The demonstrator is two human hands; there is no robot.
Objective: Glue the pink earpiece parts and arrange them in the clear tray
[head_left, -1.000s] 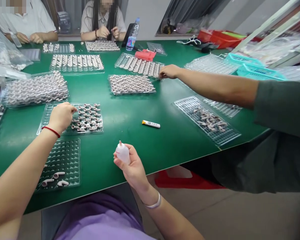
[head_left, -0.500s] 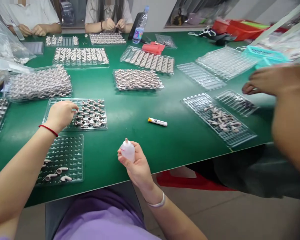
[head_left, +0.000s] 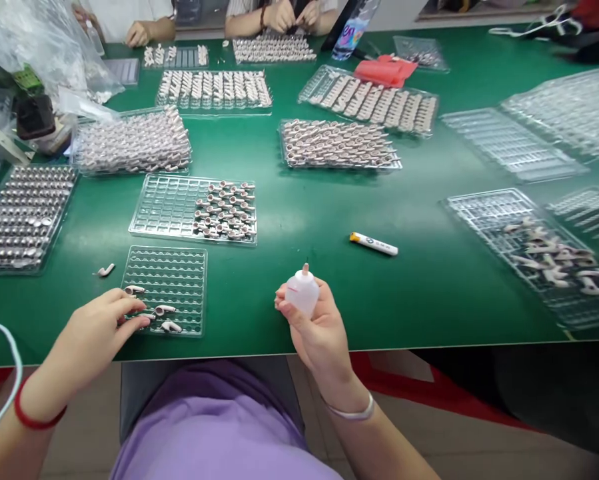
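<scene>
My right hand (head_left: 322,327) is wrapped round a small white squeeze bottle (head_left: 303,294), held upright with its narrow tip pointing up. At the lower left, my left hand (head_left: 96,330) reaches over the near clear plastic tray (head_left: 179,273). Its thumb and forefinger close on a pale earbud shell (head_left: 148,316), partly hidden by the fingers. Other earbud shells lie beside it in that tray, and a single loose shell (head_left: 106,270) rests on the table to its left. Behind stands a second tray (head_left: 166,207), its right part filled with rows of shells.
A white marker-like tube with a yellow end (head_left: 373,244) lies on the green table (head_left: 274,220). Full shell trays (head_left: 339,143) stand further back. A tray with heaped shells (head_left: 484,207) is at right. Across the table are co-workers' hands (head_left: 282,15) and a water bottle (head_left: 352,33).
My left hand has come back from the far tray to the shells in the near tray. My right hand still holds the bottle. The view has swung, and the co-worker's arm at right is gone from it.
</scene>
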